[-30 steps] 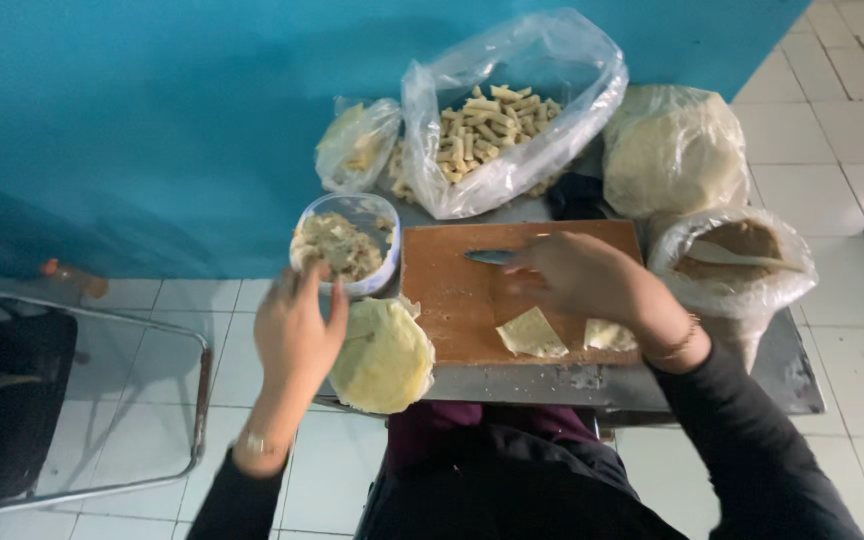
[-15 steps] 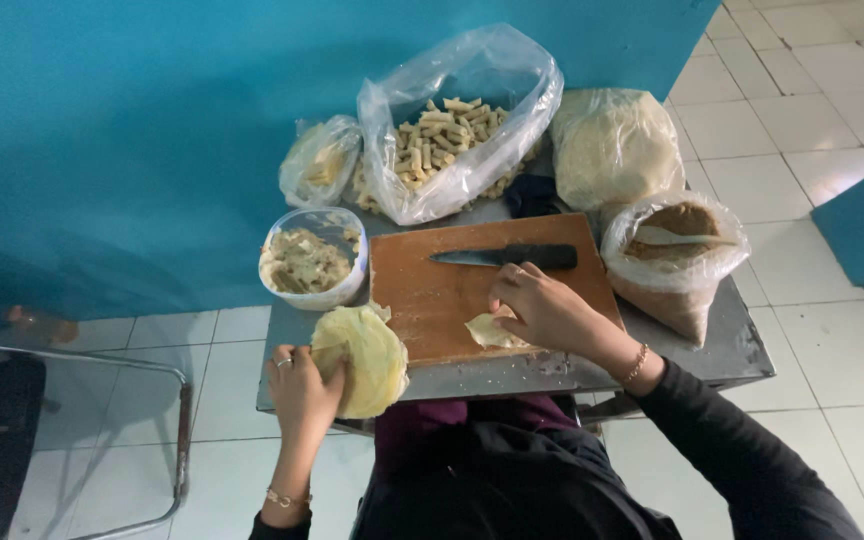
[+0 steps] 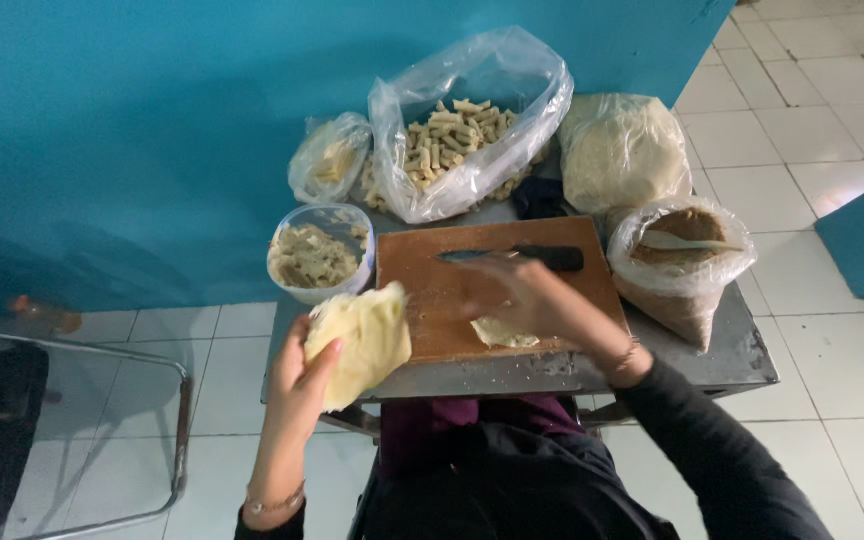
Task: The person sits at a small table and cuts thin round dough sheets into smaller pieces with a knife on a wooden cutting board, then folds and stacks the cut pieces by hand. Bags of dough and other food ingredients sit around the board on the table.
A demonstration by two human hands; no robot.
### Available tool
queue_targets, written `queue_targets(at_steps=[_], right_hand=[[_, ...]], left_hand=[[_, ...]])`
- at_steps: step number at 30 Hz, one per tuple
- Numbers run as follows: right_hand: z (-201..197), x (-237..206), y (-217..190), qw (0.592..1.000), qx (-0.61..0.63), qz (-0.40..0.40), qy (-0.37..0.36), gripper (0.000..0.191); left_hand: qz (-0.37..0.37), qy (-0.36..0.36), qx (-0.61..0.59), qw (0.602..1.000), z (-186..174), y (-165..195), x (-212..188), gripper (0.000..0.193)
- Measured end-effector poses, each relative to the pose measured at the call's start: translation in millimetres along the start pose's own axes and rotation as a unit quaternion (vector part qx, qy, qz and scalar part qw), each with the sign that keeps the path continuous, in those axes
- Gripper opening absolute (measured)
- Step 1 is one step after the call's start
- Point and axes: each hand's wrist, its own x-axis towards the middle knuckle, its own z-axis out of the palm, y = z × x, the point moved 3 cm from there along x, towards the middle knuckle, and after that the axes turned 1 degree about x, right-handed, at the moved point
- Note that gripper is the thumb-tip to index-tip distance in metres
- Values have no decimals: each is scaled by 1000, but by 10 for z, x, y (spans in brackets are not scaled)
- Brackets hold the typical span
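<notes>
Left hand (image 3: pixel 297 385) gripping a pale wrapper (image 3: pixel 360 340) off the table's (image 3: pixel 742 360) front-left edge, long axis tilted up toward the board (image 3: pixel 432 285); right hand (image 3: pixel 532 300) spread flat, pressing a dough piece (image 3: pixel 505 335) near the board's front edge, knife (image 3: pixel 517 257) lying crosswise behind.

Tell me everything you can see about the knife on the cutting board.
The knife lies flat across the far part of the brown wooden cutting board, blade pointing left, black handle to the right. The blade looks like dull grey metal. No hand holds it; the right hand is just in front of it, over a pale dough piece.
</notes>
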Motion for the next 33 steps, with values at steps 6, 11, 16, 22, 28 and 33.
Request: queue_targets(at_steps=[6, 11, 16, 22, 28, 33], right_hand=[[628, 147, -325, 954, 207, -143, 162, 82], [426, 42, -152, 939, 249, -29, 234, 46], [297, -131, -224, 917, 292, -41, 269, 39], [325, -369, -488, 891, 38, -149, 427, 29], [377, -315, -507, 906, 18, -141, 398, 27], [370, -298, -488, 917, 26, -140, 372, 24]], left_hand=[[77, -31, 248, 965, 497, 327, 99, 30], [5, -24, -5, 1000, 594, 301, 163, 35], [-100, 22, -254, 962, 626, 37, 167, 38], [-119, 5, -334, 935, 739, -165, 108, 35], [-92, -42, -316, 943, 772, -145, 61, 35], [-93, -45, -274, 956, 779, -112, 49, 35]])
